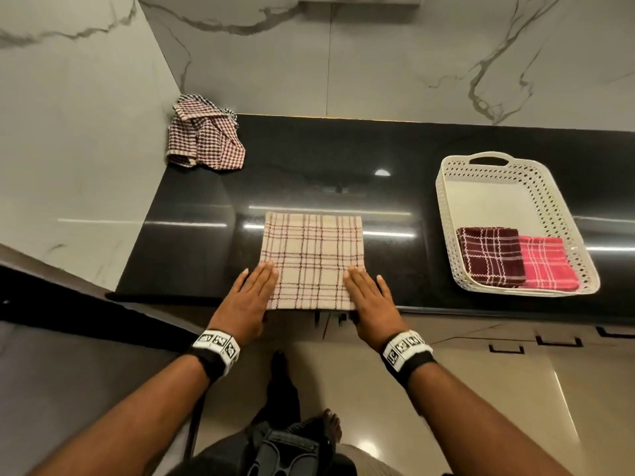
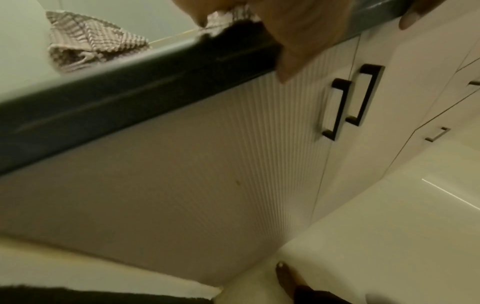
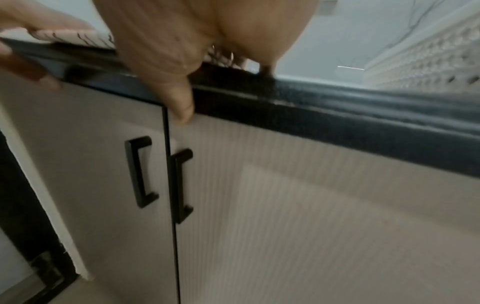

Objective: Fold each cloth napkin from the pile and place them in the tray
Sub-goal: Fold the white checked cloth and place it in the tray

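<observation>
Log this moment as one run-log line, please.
left hand flat on beige napkin | right hand flat on it | tray: two folded napkins | pile waiting

Beige red-lined plaid napkin (image 1: 311,261), maroon plaid napkin (image 1: 491,255), pink plaid napkin (image 1: 546,266), cream perforated tray (image 1: 494,182), black countertop (image 1: 309,159)

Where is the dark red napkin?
In the head view, the dark red napkin lies folded in the white tray on the right of the counter, touching the pink napkin to its right.

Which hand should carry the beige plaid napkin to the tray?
Right hand: it rests on the beige plaid napkin's right edge, nearer the white perforated plastic tray; left hand lies opposite.
</observation>
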{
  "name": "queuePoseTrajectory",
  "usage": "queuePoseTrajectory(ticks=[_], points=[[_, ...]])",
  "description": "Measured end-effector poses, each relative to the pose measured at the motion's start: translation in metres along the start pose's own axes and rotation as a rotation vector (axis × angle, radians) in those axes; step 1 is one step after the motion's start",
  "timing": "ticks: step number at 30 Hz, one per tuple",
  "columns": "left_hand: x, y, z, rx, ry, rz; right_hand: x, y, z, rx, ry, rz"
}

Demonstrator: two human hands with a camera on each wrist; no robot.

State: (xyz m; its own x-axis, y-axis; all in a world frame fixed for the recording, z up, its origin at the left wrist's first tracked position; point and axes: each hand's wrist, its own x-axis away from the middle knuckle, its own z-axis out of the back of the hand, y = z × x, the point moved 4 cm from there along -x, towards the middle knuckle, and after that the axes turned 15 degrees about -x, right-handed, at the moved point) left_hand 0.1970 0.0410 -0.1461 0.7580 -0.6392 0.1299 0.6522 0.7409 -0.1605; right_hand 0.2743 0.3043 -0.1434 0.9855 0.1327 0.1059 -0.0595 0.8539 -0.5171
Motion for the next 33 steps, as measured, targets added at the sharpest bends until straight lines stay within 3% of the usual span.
queuePoseTrajectory(ticks=[3,5,9,12,18,23,28,31,33], points=[[0.015,-0.001,-0.002,0.137,0.141,0.039,0.019,0.004,-0.003,-0.112,0.129,0.074],[0.019,-0.011,0.006,0.344,0.211,0.14,0.02,0.006,0.003,-0.281,0.183,0.056],[0.01,-0.031,0.039,0.723,0.177,0.408,0.011,-0.003,0.038,-0.734,0.258,-0.149],[-0.016,-0.041,0.053,0.773,0.176,0.45,-0.015,-0.009,0.053,-0.895,0.309,-0.285],[-0.074,-0.049,0.042,0.537,-0.056,0.511,-0.059,0.003,0.044,-0.532,0.316,-0.547],[-0.084,-0.044,0.04,0.383,-0.068,0.516,-0.071,-0.003,0.048,-0.306,0.29,-0.615],[-0.085,-0.042,0.043,0.45,-0.096,0.547,-0.075,-0.001,0.051,-0.298,0.291,-0.663],[-0.081,-0.038,0.05,0.399,0.007,0.571,-0.074,-0.002,0.056,-0.268,0.343,-0.64],[-0.081,-0.027,0.062,0.247,0.188,0.445,-0.073,-0.019,0.059,-0.049,0.372,-0.454]])
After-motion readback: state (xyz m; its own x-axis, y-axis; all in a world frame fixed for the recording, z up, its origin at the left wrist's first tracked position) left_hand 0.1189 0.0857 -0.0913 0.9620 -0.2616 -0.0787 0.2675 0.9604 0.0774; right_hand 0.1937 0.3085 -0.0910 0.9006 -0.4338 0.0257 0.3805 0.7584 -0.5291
